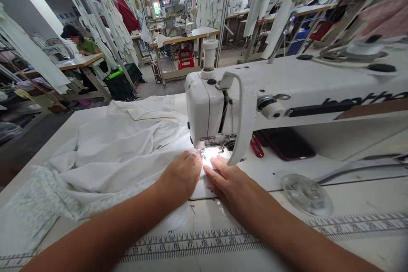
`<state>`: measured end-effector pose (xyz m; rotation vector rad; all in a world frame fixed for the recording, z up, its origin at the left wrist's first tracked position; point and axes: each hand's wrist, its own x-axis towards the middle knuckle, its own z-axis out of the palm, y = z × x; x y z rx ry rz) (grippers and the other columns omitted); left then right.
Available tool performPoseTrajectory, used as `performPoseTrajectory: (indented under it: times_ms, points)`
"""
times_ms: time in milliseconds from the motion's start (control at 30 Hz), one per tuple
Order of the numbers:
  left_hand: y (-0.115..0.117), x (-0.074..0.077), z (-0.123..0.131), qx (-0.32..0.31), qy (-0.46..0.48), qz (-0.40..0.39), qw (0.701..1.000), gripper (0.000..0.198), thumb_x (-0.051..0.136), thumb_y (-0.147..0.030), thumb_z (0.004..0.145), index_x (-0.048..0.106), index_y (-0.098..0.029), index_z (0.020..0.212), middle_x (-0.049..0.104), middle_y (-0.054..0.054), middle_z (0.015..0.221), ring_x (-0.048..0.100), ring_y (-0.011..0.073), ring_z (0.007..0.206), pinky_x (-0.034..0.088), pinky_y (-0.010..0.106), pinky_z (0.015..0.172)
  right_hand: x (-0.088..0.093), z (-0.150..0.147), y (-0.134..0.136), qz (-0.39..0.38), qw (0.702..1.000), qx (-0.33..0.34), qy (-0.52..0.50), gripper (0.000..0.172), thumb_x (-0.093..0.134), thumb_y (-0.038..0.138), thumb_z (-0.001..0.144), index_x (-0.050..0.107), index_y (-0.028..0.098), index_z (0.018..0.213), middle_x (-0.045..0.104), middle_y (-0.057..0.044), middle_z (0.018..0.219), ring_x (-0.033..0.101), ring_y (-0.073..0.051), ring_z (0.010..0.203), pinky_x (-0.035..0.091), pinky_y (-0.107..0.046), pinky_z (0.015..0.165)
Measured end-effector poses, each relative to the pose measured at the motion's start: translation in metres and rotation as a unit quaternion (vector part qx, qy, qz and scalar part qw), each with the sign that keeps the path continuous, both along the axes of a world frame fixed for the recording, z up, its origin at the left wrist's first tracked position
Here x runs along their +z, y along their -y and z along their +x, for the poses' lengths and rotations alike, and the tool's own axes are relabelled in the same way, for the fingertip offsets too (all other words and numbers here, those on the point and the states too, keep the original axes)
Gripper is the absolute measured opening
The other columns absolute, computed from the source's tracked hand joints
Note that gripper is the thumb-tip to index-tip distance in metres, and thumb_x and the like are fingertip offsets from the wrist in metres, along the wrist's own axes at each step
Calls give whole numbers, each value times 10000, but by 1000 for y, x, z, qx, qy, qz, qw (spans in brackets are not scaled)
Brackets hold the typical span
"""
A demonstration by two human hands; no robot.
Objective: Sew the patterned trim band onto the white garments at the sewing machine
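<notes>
A white garment (127, 131) is spread over the left of the sewing machine bed, its patterned lace-like edge (41, 191) trailing to the left. My left hand (181, 174) lies at the garment's right end, beside the needle area, its fingers curled together on the cloth. To the right of the presser foot (207, 153), my right hand (226, 178) rests flat with its fingers stretched toward the lit cloth. Over both hands stands the white sewing machine head (205, 110). Bright lamp light washes out the stitching spot, and my left fingertips are partly hidden.
Red thread snips (256, 146) and a dark phone (287, 142) lie under the machine arm. A clear round dish (307, 194) sits at the right. A printed ruler tape (191, 244) runs along the front edge. Another person (83, 44) works at the back left.
</notes>
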<state>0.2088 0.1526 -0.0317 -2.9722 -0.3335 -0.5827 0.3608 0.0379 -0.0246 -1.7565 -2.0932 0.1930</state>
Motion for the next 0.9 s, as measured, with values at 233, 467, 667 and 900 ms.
performPoseTrajectory:
  times_ms: [233,467,667,900]
  points:
    - [2,-3,0,-9,9,-8,1000,180,446,-61,880,564,-148,776,572,69,796,517,213,885,499,346,870,-6,2,3,0,1000,3,7,327,414,155,944,554,140,1240,530,-174,1278,537,-301,1099,492,-490,899]
    - [8,2,0,20,-19,-18,999,180,448,-45,850,567,-155,771,587,79,865,527,219,875,511,377,839,0,3,3,11,1000,-1,-10,336,444,151,929,574,157,1239,570,-153,1252,560,-289,1088,498,-460,899]
    - [8,5,3,29,34,-2,999,143,488,-48,837,612,-120,838,621,89,848,565,220,838,548,353,767,10,3,2,-20,999,-4,-42,358,460,119,916,560,182,1253,624,-101,1089,571,-249,972,492,-400,814]
    - [3,6,4,4,71,0,997,156,489,-60,831,623,-90,907,650,111,918,589,232,883,563,384,829,10,5,0,-33,999,-10,-36,348,442,91,927,559,182,1242,615,-97,1109,552,-246,1014,484,-374,820]
